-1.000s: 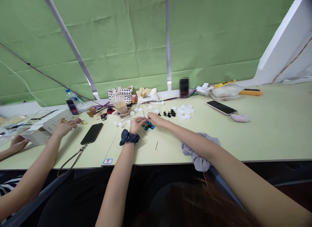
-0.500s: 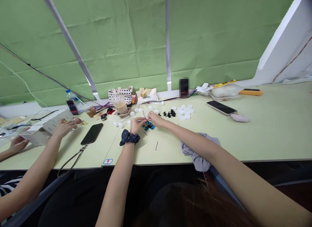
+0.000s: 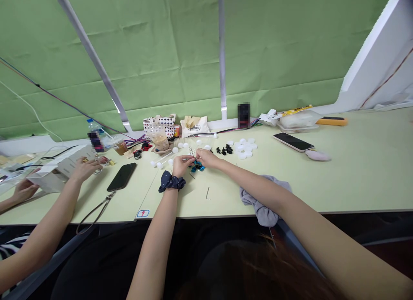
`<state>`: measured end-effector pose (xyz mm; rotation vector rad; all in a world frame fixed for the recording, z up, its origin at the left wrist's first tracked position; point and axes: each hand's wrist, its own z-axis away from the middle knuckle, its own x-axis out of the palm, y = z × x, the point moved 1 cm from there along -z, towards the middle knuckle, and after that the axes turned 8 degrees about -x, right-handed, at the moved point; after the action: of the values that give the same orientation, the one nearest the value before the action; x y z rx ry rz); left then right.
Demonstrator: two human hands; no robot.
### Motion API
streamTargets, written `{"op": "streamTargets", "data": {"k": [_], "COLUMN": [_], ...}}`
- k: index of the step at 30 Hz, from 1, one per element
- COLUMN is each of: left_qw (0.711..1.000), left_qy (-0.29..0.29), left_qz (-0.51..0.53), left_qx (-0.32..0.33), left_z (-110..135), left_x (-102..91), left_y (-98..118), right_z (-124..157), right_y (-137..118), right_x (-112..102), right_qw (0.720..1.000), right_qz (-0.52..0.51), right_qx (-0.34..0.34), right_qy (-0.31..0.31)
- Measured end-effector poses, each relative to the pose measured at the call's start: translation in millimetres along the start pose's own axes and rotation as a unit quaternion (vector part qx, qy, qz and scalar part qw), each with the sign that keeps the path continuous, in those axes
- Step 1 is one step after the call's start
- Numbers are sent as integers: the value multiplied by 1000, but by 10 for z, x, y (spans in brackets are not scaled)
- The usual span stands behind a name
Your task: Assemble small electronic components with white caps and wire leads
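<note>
room: bare desk from the hands to the near edge at 6 o'clock, grey cloth at 4, black phone at 9 | left hand + right hand: both pinching thin wires | blue parts: on desk, just 6 o'clock of the wires

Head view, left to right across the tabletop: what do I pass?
white box → black phone → left hand → right hand → black parts → white caps → second phone → yellow tool
</note>
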<state>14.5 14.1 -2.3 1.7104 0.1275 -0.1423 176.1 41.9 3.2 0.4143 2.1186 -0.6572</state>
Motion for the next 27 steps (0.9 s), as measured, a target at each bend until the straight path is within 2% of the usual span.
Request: {"op": "streamTargets", "data": {"k": [5, 12, 19, 23, 27], "left_qw": [1000, 1000, 1000, 999, 993], "left_qy": [2, 12, 20, 37, 103], "left_qz": [0, 12, 8, -6, -58], "left_qx": [3, -6, -15, -13, -25], "left_z": [-1, -29, 20, 18, 0], "left_x": [-10, -22, 3, -7, -62], "left_y": [-12, -31, 28, 30, 12], "right_z": [-15, -24, -48, -39, 15], "right_y": [13, -41, -20, 81, 274], "right_x": [31, 22, 37, 88, 113], "right_qw": [999, 996, 997, 1000, 994], "right_qz": [-34, -60, -56, -15, 43], "right_qx": [3, -44, -45, 6, 96], "right_qy": [10, 38, 23, 7, -12]}}
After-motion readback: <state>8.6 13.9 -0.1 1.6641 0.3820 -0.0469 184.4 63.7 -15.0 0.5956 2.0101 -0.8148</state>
